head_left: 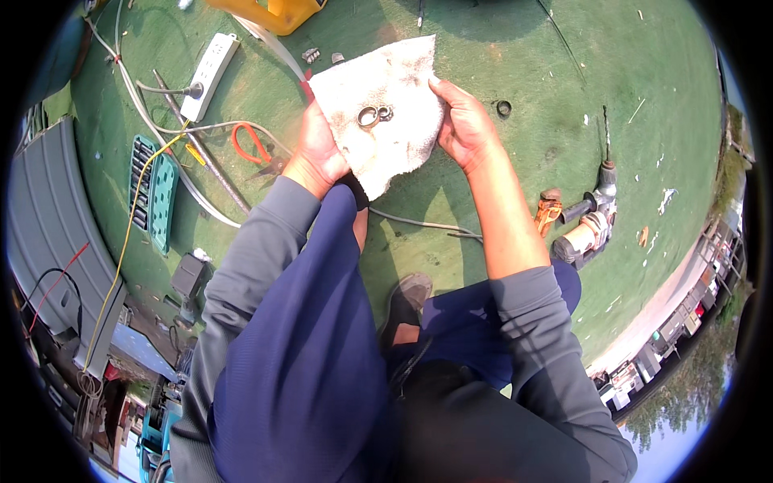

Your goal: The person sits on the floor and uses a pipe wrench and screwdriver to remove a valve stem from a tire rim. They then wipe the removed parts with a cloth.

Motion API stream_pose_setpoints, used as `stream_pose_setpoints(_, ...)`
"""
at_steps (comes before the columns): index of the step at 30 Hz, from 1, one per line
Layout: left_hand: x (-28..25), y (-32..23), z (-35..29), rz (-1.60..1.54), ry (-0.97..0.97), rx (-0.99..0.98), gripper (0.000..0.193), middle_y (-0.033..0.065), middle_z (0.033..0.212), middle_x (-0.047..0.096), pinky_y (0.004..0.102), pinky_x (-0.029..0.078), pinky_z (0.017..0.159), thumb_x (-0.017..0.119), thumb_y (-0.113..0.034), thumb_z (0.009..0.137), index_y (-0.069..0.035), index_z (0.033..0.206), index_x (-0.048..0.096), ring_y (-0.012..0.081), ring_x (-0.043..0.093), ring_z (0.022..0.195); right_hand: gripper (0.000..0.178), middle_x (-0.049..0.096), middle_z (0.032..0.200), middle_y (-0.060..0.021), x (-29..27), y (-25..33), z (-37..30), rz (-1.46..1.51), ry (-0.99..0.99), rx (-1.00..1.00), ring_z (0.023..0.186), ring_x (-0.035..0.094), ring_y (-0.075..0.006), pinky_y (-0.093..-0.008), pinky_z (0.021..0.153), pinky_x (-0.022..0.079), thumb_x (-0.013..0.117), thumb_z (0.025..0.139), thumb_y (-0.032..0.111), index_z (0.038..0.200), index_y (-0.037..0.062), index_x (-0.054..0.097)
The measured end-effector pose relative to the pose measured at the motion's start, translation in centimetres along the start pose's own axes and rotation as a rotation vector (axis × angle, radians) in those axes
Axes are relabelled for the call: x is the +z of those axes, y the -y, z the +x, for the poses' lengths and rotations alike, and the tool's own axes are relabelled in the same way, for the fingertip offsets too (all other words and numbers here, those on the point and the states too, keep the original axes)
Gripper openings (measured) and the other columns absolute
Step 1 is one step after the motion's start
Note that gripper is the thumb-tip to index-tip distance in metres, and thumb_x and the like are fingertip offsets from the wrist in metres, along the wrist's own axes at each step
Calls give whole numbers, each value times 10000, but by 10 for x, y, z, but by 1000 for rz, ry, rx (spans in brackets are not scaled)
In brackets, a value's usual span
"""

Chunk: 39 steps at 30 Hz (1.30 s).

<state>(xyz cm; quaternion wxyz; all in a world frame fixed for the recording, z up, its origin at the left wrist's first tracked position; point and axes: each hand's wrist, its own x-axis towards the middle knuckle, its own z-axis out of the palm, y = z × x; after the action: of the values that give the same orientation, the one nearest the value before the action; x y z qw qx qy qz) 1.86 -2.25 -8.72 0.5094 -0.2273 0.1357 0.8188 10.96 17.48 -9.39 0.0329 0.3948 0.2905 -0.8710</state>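
Note:
A white, stained cloth (394, 149) is stretched between my two hands above the green floor. On it rest two dark metal rings, a larger ring (368, 117) and a smaller ring (385, 113) touching its right side. My left hand (318, 149) grips the cloth's left edge, its fingers mostly hidden beneath. At the right edge my right hand (465, 122) pinches the cloth, thumb on top and the other fingers underneath. Another dark ring (504, 108) lies on the floor just right of my right hand.
Left of me are a white power strip (211, 74), orange-handled scissors (251, 145), a green socket case (163, 193) and loose cables. A power drill (592, 209) with a long bit lies at the right. A yellow container (274, 12) stands at the far edge.

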Motion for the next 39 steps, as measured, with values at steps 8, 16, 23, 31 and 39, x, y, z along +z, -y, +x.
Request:
stream_pose_setpoints(8, -23, -7, 5, -8, 94, -53, 548, 204, 1437, 644, 511, 482, 1157, 439, -374, 1105, 37, 1441, 574, 349, 631, 1308, 352, 748, 1160, -151, -2, 11, -10, -136, -45, -55, 1002, 721, -209, -346, 909, 570, 637, 1007, 142, 1277, -84, 652)
stream_pose_setpoints(16, -19, -8, 0, 6, 60, -106, 531, 216, 1423, 650, 517, 474, 1169, 441, -326, 1094, 57, 1440, 567, 364, 643, 1289, 516, 741, 1179, -152, 3, 17, -17, -328, -72, -139, 992, 713, -178, -309, 895, 559, 677, 984, 140, 1408, -134, 569)
stream_pose_setpoints(23, -21, -8, -1, -23, 17, -219, 483, 253, 1379, 655, 525, 467, 1179, 429, -198, 1042, 66, 1424, 562, 377, 645, 1280, 445, 752, 1147, -141, 6, 6, -19, -352, -83, -127, 968, 718, -173, -309, 860, 569, 663, 992, 155, 1351, -107, 632)
stream_pose_setpoints(31, -15, -2, -3, 170, -40, -44, 474, 228, 1510, 562, 521, 396, 1243, 483, -102, 1067, 61, 1511, 466, 356, 542, 1421, 351, 759, 1119, -122, 21, 4, -25, -356, -90, -149, 957, 721, -166, -305, 838, 574, 629, 1013, 142, 1273, -89, 678)
stream_pose_setpoints(39, -17, -9, -9, -112, 124, -145, 690, 273, 1600, 469, 588, 322, 1264, 386, -490, 1124, 46, 1556, 431, 442, 470, 1474, 353, 758, 1117, -133, 29, 6, -30, -310, -108, -177, 956, 726, -174, -309, 843, 583, 643, 1010, 139, 1270, -98, 675)
